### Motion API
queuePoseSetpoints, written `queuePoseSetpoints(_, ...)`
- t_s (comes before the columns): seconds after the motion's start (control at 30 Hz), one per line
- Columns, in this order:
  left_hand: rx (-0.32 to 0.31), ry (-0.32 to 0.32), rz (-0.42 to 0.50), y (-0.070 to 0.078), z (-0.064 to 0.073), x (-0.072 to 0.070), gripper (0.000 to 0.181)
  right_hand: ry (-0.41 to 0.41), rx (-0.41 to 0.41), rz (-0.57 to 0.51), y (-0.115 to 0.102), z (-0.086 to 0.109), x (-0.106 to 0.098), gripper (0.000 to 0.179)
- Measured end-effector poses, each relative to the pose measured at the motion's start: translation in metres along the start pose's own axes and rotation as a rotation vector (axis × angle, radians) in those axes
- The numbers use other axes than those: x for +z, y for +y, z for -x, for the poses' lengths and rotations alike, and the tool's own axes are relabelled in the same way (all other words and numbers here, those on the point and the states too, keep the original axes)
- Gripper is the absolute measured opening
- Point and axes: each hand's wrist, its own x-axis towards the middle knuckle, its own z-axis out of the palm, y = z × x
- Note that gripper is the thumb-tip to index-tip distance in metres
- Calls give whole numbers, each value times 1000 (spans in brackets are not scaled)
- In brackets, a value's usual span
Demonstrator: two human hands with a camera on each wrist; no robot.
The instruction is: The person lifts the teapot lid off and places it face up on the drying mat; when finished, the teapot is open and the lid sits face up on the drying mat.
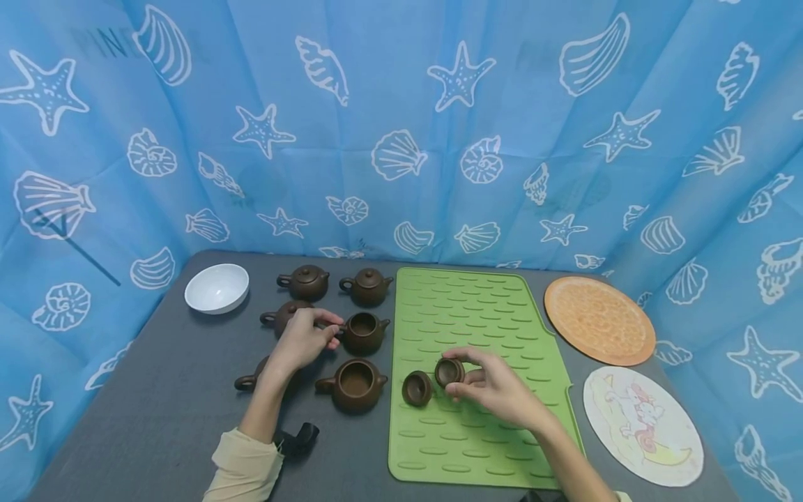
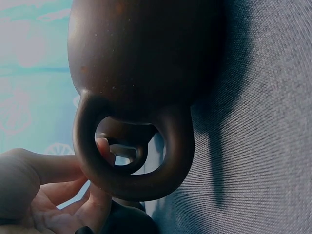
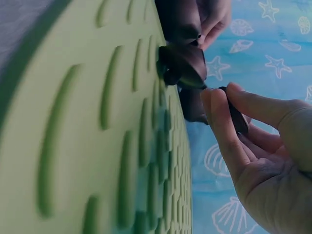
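Note:
Beside the green mat, my left hand [image 1: 307,339] pinches the handle of a lidless brown teapot [image 1: 364,336]. In the left wrist view, a nearer teapot handle [image 2: 178,146] partly hides the fingers. A second lidless teapot [image 1: 355,385] stands in front. Over the mat, my right hand [image 1: 495,388] pinches a small round teapot lid [image 1: 449,373], its hollow side up. Another lid [image 1: 417,388] lies tilted on the mat just left of it. The right wrist view shows the held lid [image 3: 238,116] edge-on between thumb and fingers, off the mat.
Lidded teapots [image 1: 307,282] [image 1: 368,286] stand at the back, with others partly hidden under the left arm. A white bowl [image 1: 217,288] is at the far left. The green mat [image 1: 464,300] lies centre right, beside an orange round mat [image 1: 599,321] and a rabbit-patterned round mat [image 1: 643,425].

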Motion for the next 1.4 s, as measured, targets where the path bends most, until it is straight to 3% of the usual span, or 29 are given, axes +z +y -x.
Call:
queuePoseSetpoints(0.43, 11, -2, 1, 0, 1, 0, 19, -23, 42, 223, 11, 10, 0, 51)
queuePoseSetpoints(0.8, 12, 2, 1, 0, 1, 0, 19, -80, 28, 174, 16, 10, -3, 51)
queuePoseSetpoints(1.4, -2, 7, -15, 1, 0, 1, 19, -84, -39, 278, 10, 7, -9, 59)
